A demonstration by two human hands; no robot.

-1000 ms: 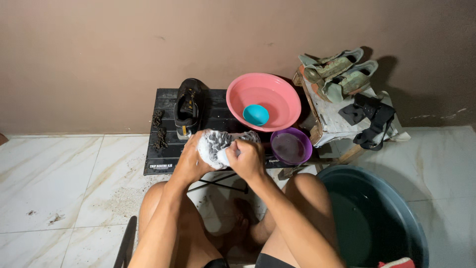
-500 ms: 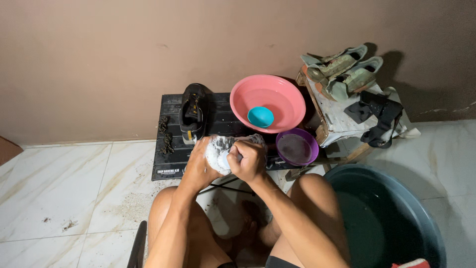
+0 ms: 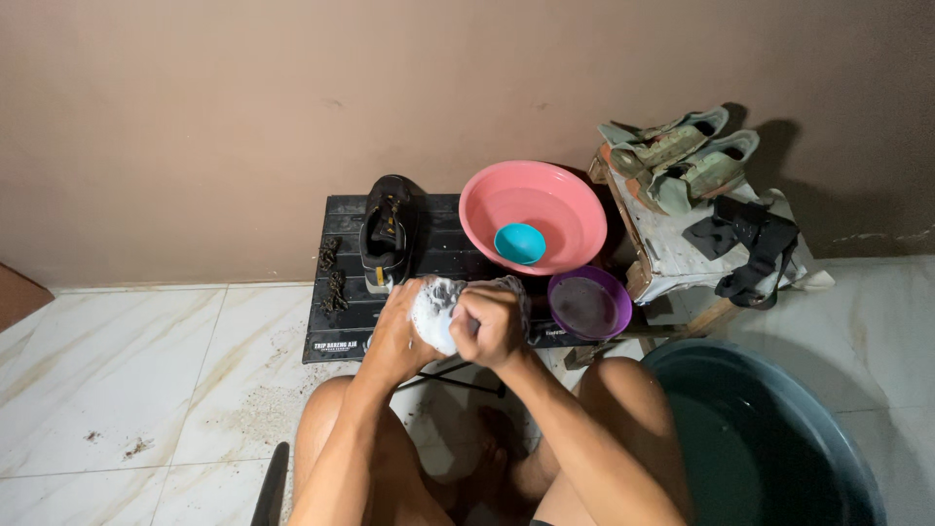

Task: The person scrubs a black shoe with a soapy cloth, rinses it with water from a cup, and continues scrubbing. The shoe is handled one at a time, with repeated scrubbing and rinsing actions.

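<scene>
Both hands are meeting in front of the knees, closed around one foam-covered, soapy shoe [image 3: 435, 314]. The left hand [image 3: 397, 326] is cupping it from the left side; the right hand [image 3: 490, 326] is gripping in a fist against its right side, fingers curled. Whether the right fist is also holding a brush cannot be told. The shoe is hanging in the air just in front of the near edge of a low black slatted folding table [image 3: 438, 251].

On that table a black lace-up shoe [image 3: 388, 232] is lying toe towards the wall, with a dark heap of laces [image 3: 332, 276] just beside it on the left. A pink round plastic basin [image 3: 533, 216] is sitting to the right, holding a small teal bowl [image 3: 519, 244]. A purple round bowl [image 3: 588, 304] is resting near the table's right corner.

Further right, a worn white wooden stool [image 3: 672, 255] is carrying a pair of grey-green shoes [image 3: 682, 161] and black straps [image 3: 755, 244]. A large dark tub of water [image 3: 769, 438] is standing by the right knee.

The floor is white marbled tile [image 3: 127, 390], speckled with dirt; the wall is plain brown [image 3: 243, 107].
</scene>
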